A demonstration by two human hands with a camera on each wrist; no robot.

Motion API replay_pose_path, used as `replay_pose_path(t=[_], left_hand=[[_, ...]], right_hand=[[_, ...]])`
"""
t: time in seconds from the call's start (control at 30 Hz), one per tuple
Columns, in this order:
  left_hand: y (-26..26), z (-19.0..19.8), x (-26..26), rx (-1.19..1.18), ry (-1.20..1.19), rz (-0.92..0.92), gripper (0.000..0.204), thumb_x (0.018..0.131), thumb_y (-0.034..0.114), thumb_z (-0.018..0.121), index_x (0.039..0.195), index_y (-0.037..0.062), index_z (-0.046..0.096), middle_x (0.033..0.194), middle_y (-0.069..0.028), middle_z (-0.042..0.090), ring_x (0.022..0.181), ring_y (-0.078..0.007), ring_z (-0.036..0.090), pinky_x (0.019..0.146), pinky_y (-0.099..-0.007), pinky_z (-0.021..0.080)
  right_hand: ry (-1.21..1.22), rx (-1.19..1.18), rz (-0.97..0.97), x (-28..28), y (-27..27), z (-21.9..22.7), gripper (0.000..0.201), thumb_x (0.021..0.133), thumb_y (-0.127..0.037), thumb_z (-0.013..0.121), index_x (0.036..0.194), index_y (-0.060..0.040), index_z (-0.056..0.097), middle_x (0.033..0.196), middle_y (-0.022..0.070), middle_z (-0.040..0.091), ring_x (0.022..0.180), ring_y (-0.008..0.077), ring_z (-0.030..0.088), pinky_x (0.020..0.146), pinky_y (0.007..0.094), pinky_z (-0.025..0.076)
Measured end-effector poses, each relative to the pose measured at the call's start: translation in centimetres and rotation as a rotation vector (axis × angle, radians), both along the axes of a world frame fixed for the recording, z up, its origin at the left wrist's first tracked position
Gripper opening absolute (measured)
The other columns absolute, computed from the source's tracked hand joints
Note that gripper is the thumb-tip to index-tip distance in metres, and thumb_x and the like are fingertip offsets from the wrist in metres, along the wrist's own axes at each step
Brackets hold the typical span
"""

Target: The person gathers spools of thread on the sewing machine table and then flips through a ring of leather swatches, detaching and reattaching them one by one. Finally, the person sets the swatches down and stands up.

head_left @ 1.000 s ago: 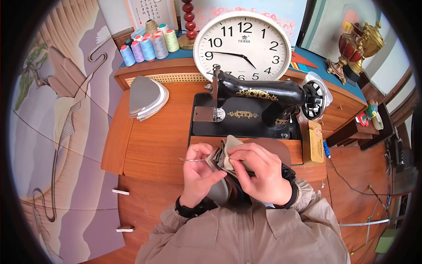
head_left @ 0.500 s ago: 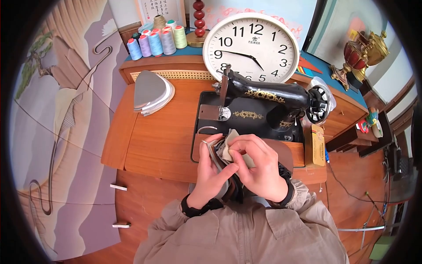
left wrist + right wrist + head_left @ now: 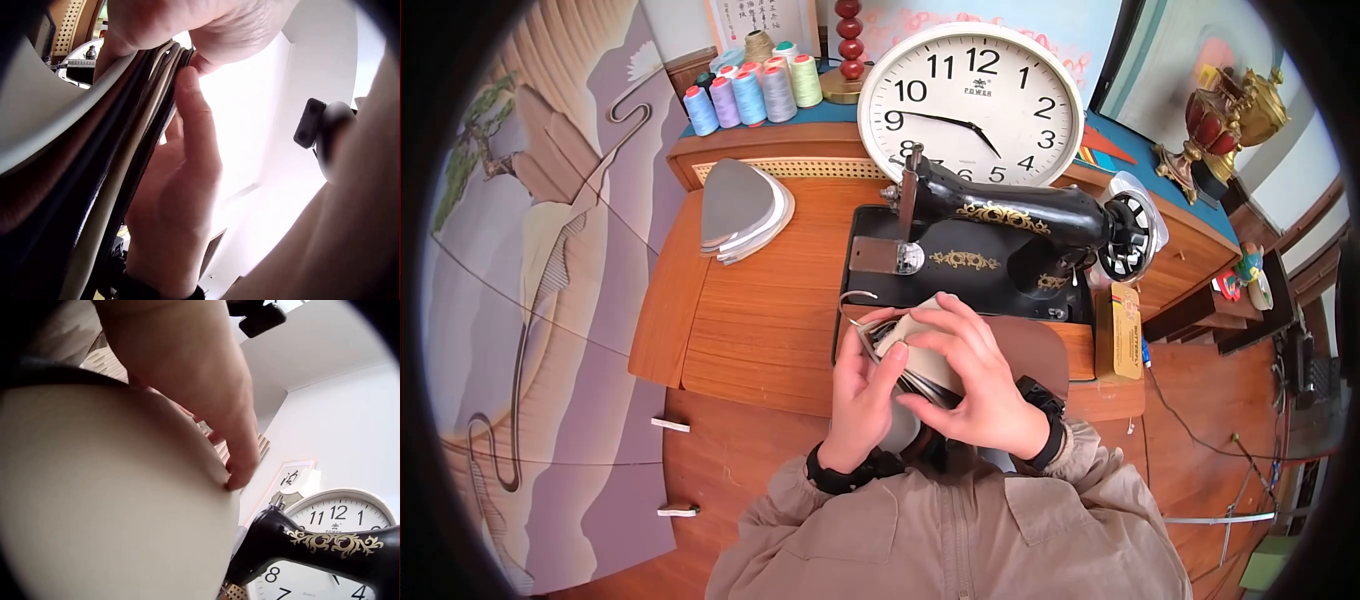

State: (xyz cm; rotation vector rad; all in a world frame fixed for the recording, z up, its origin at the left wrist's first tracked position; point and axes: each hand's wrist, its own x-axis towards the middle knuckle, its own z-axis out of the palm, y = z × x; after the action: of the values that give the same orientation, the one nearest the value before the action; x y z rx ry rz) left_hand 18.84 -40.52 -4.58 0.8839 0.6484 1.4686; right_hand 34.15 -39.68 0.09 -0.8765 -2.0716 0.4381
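Observation:
In the head view, a stack of thin leather-like pieces is held up between both hands, in front of the black sewing machine. My left hand grips its left side, the thumb laid over the cream top piece. My right hand holds the right side, fingers at the far edge and thumb at the near edge. Layered cream, brown and dark edges show in the left wrist view. A broad cream piece fills much of the right wrist view. One thin curved strip sticks out beyond the left fingers.
Grey and white rounded pieces lie stacked on the wooden table at left. Thread cones and a large clock stand behind. A yellow box is at the machine's right, near the table's front edge.
My right hand has gone from pinching a raised cream piece to spanning the stack's right side, and the cream piece lies flatter. My left thumb has moved up onto it.

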Motion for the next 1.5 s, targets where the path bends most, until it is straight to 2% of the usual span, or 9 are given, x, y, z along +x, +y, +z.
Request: replay_pose_path(t=[0.07,0.5,0.8,0.87,0.97,1.17,1.3,1.43,1.5], left_hand=[[0.1,0.3,0.0,-0.034,-0.081,-0.037,0.037,0.096,0.005,0.054,0.131,-0.0006,0.043,0.129,-0.0124,0.054,0.118,-0.0165,0.052,0.101,-0.0318,0.042],[0.1,0.1,0.0,-0.096,-0.183,-0.06,0.034,0.093,0.001,0.053,0.126,-0.0027,0.044,0.126,-0.0185,0.056,0.116,-0.0224,0.056,0.099,-0.0351,0.046],[0.4,-0.3,0.2,-0.062,-0.091,0.026,0.029,0.092,-0.003,0.052,0.12,0.0032,0.043,0.108,-0.0095,0.061,0.096,-0.0143,0.061,0.084,-0.0263,0.05],[0.2,0.4,0.3,-0.002,-0.044,-0.043,0.031,0.089,-0.006,0.055,0.112,0.0057,0.038,0.127,-0.0226,0.054,0.113,-0.0216,0.057,0.095,-0.0327,0.046],[0.3,0.8,0.5,0.022,-0.029,-0.07,0.031,0.087,-0.007,0.055,0.105,0.0077,0.034,0.129,-0.0266,0.052,0.115,-0.0245,0.056,0.096,-0.0342,0.046],[0.3,1.0,0.0,-0.042,-0.111,-0.06,0.033,0.083,-0.011,0.056,0.096,0.0089,0.033,0.127,-0.0303,0.052,0.116,-0.0269,0.056,0.098,-0.0359,0.046],[0.4,0.7,-1.2,-0.07,-0.127,-0.024,0.031,0.082,-0.011,0.056,0.094,0.008,0.036,0.126,-0.0304,0.053,0.116,-0.0279,0.057,0.099,-0.0372,0.046],[0.4,1.0,-3.2,-0.113,-0.16,0.045,0.024,0.082,-0.006,0.056,0.094,0.0081,0.041,0.123,-0.0299,0.055,0.115,-0.0303,0.057,0.099,-0.0396,0.046],[0.4,0.4,-4.5,-0.074,-0.102,0.106,0.024,0.082,0.005,0.059,0.1,0.0097,0.043,0.123,-0.0283,0.057,0.115,-0.0314,0.058,0.099,-0.0413,0.047]], right_hand=[[-0.076,0.016,-0.005,0.3,-0.1,-1.1,0.058,0.067,-0.013,0.081,0.119,-0.0093,0.056,0.14,0.0119,0.046,0.129,0.0417,0.042,0.103,0.0486,0.04],[-0.352,0.228,-0.159,0.7,-1.3,-1.6,0.054,0.074,-0.026,0.073,0.123,-0.0112,0.058,0.13,0.0151,0.051,0.119,0.0416,0.048,0.096,0.0503,0.042],[-0.125,0.122,-0.095,1.4,-0.8,-1.2,0.041,0.075,-0.019,0.074,0.114,-0.0103,0.063,0.122,0.012,0.055,0.112,0.0353,0.051,0.091,0.0458,0.043],[0.018,0.135,-0.108,1.5,-0.3,-1.5,0.028,0.073,-0.011,0.076,0.099,-0.0098,0.067,0.11,0.0078,0.058,0.101,0.0297,0.054,0.084,0.0411,0.045],[0.124,0.042,-0.151,1.1,-0.2,-1.3,0.021,0.071,-0.007,0.077,0.089,-0.0095,0.066,0.101,0.0044,0.061,0.092,0.0262,0.055,0.079,0.0379,0.044],[0.116,0.07,-0.067,1.4,-0.3,-0.7,0.022,0.072,-0.003,0.077,0.09,-0.0064,0.066,0.098,0.0074,0.062,0.093,0.0252,0.059,0.081,0.0347,0.045],[0.215,-0.291,-0.178,4.7,0.2,-1.2,0.017,0.082,-0.004,0.069,0.098,-0.0003,0.063,0.102,0.0118,0.064,0.097,0.0289,0.061,0.086,0.034,0.048],[-0.259,-0.282,-0.265,8.8,0.5,-4.9,0.027,0.079,-0.011,0.073,0.105,-0.0041,0.065,0.101,0.0121,0.064,0.1,0.0321,0.061,0.084,0.036,0.05],[-0.325,-0.21,-0.278,8.9,-0.1,-6.2,0.026,0.077,-0.012,0.074,0.101,-0.0059,0.068,0.098,0.0098,0.065,0.095,0.0313,0.06,0.081,0.0375,0.05]])
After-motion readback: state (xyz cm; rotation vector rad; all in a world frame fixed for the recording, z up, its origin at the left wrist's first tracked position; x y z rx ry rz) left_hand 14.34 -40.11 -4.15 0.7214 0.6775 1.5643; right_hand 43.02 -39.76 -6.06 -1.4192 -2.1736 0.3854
